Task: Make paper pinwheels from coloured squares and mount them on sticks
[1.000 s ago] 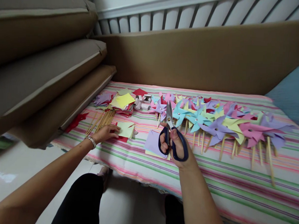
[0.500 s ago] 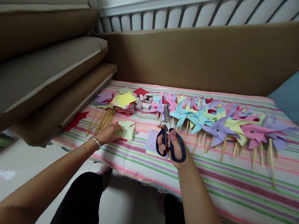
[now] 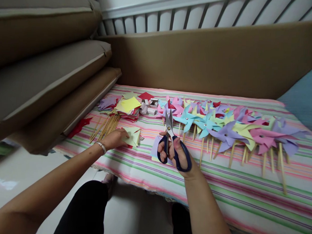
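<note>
My right hand (image 3: 177,154) holds a pair of scissors (image 3: 169,128) with dark blue handles, thumb and fingers through the loops. The blades point up and away, slightly parted, with no paper between them. Beneath that hand lie lilac and pale yellow paper squares (image 3: 155,148), partly hidden. My left hand (image 3: 115,139), a band at its wrist, has its fingers closed at the left edge of a pale green paper square (image 3: 132,136) with slits at its corners. Red paper shows under this square. A small shiny bit (image 3: 142,138) lies beside it.
Wooden sticks (image 3: 109,126) and stacked coloured paper (image 3: 129,105) lie beyond my left hand, near small white boxes (image 3: 151,111). Many paper pinwheels (image 3: 226,135) on sticks cover the right side of the striped cloth (image 3: 220,192). Thick cushions (image 3: 70,75) are piled at left.
My right hand and the scissors have shifted slightly left, and the blades look a little wider apart. My left hand stays at the green paper.
</note>
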A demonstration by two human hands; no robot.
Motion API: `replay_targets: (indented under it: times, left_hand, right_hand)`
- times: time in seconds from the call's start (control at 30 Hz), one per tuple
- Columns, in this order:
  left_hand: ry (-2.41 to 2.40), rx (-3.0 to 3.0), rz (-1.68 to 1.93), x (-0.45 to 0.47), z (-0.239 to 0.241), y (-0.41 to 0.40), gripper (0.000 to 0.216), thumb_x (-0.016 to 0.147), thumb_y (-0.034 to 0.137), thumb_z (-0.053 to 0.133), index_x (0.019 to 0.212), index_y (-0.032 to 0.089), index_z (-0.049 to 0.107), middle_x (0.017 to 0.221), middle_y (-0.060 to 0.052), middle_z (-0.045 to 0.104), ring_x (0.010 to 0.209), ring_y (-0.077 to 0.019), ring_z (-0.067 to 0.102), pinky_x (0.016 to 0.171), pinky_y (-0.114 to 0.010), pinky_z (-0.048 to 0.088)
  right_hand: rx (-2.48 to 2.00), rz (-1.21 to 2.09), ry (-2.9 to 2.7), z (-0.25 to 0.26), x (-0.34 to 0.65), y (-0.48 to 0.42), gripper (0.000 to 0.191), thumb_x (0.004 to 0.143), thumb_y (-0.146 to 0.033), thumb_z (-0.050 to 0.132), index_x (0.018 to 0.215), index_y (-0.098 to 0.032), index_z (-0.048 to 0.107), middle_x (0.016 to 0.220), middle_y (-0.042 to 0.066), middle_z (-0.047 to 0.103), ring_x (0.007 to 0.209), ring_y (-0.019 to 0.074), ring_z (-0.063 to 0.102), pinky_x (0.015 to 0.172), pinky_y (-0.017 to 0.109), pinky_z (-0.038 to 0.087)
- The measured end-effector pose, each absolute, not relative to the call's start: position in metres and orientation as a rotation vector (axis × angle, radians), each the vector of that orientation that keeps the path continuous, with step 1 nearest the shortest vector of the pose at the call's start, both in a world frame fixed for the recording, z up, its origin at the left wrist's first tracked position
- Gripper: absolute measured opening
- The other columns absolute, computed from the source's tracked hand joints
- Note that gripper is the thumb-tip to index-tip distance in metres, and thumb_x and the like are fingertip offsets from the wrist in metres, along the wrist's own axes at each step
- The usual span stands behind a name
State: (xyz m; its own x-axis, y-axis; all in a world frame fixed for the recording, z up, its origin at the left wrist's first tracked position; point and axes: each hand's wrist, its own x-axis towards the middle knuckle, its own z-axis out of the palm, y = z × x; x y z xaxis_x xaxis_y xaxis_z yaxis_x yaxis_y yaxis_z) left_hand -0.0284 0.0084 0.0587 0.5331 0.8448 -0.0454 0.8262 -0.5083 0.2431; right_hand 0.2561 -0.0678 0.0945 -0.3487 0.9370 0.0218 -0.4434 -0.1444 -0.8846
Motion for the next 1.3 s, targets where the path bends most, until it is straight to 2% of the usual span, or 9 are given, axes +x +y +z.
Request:
replay_targets:
  times: [0.5,0.7,0.9,1.1,1.3]
  left_hand:
    - [1.399,2.411,0.262,-0.036,0.051,0.015,0.042,0.064,0.043,0.071,0.098,0.019,0.067,0.106,-0.010,0.063,0.103,-0.0246,0.055,0.094,-0.036,0.039]
    - [1.463,2.377,0.370,-0.033,0.047,0.010,0.031,0.069,0.035,0.065,0.094,0.017,0.068,0.102,-0.010,0.065,0.101,-0.0239,0.057,0.093,-0.037,0.040]
    - [1.481,2.369,0.508,-0.033,0.034,0.009,0.029,0.075,0.041,0.060,0.091,0.018,0.068,0.102,-0.010,0.065,0.103,-0.0229,0.056,0.095,-0.038,0.040]
    - [1.410,2.532,0.439,-0.032,0.037,-0.002,0.041,0.072,0.042,0.064,0.105,0.017,0.064,0.112,-0.012,0.061,0.108,-0.0254,0.052,0.096,-0.040,0.039]
    - [1.486,2.601,0.442,-0.007,0.039,-0.011,0.042,0.074,0.033,0.060,0.112,0.016,0.058,0.118,-0.013,0.057,0.111,-0.0256,0.050,0.098,-0.042,0.036]
  right_hand:
    - [-0.729,1.709,-1.086,0.088,0.255,-0.067,0.051,0.077,-0.063,0.050,0.108,-0.022,0.047,0.069,0.000,0.057,0.049,0.0107,0.048,0.044,0.024,0.041]
    - [-0.759,1.692,-1.086,0.086,0.253,-0.066,0.052,0.077,-0.063,0.050,0.109,-0.022,0.048,0.068,0.000,0.057,0.049,0.0108,0.049,0.045,0.025,0.043]
    - [-0.808,1.681,-1.065,0.085,0.251,-0.065,0.054,0.078,-0.062,0.050,0.111,-0.020,0.048,0.068,0.000,0.058,0.048,0.0103,0.050,0.042,0.023,0.041]
    - [-0.833,1.672,-1.035,0.086,0.250,-0.063,0.054,0.076,-0.062,0.052,0.110,-0.020,0.049,0.067,0.000,0.058,0.047,0.0103,0.050,0.042,0.023,0.042]
    - [-0.854,1.654,-1.045,0.087,0.247,-0.062,0.055,0.075,-0.063,0.053,0.110,-0.020,0.049,0.067,-0.001,0.057,0.047,0.0101,0.050,0.042,0.023,0.042]
